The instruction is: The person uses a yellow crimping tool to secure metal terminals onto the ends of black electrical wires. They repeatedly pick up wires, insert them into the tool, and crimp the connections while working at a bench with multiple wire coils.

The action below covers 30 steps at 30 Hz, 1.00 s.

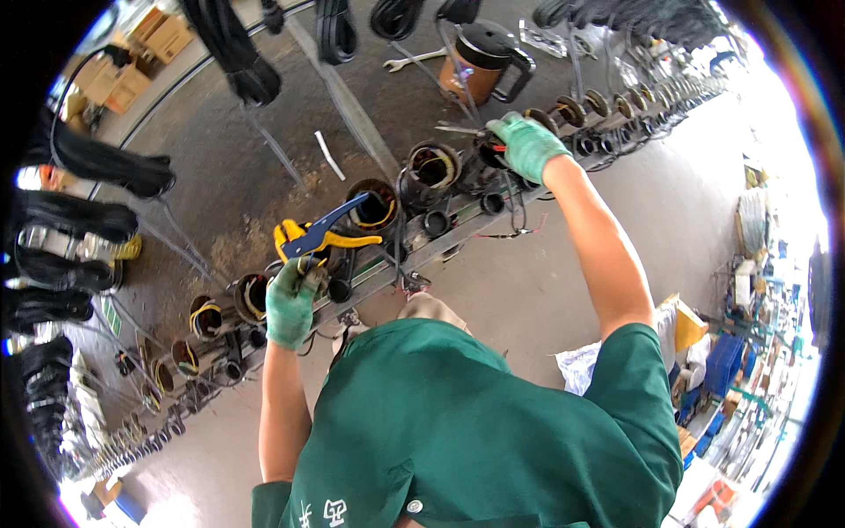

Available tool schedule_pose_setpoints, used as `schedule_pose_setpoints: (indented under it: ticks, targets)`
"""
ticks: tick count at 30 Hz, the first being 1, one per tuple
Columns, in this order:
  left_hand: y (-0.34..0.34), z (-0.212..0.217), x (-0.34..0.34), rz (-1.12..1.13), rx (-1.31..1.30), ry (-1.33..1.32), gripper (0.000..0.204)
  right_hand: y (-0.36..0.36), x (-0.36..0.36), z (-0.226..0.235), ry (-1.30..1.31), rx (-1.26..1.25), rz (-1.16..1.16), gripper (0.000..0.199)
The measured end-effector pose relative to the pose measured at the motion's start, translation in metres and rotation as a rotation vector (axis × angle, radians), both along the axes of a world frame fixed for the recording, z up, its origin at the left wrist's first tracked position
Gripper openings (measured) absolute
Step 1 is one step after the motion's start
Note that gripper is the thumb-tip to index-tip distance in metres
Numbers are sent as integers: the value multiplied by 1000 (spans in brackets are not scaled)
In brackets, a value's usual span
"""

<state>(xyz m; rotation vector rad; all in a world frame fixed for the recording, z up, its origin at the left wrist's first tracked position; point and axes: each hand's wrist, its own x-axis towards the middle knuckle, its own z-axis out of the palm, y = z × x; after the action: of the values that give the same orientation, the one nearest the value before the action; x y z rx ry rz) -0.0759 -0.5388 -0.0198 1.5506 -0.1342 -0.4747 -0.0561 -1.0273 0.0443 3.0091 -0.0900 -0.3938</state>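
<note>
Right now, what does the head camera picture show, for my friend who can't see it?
A person in a green shirt works at a long rail of round motor parts. The gloved left hand grips a yellow and blue plier tool; the gloved right hand reaches into another part.

Floor: we see grey concrete (546, 290) | Back: cardboard boxes (141, 53) | Right: bright daylight, blue crates (723, 363)

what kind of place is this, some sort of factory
Likely a motor assembly workshop: a long rail of wound motor stators, black cable bundles hanging alongside, and a yellow-and-blue wire stripper in the gloved left hand.
</note>
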Motion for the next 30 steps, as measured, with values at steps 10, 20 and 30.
schedule_pose_setpoints:
  ticks: [10,20,30]
  targets:
    - [2,-13,5,65,-221,175,17,246,-4,-6,-62,148,549,80]
    - [13,-20,6,-248,64,-615,19,226,-24,5,-442,1015,17,63]
    - [-4,-18,6,-50,160,-369,14,250,-143,-60,303,2242,-705,62]
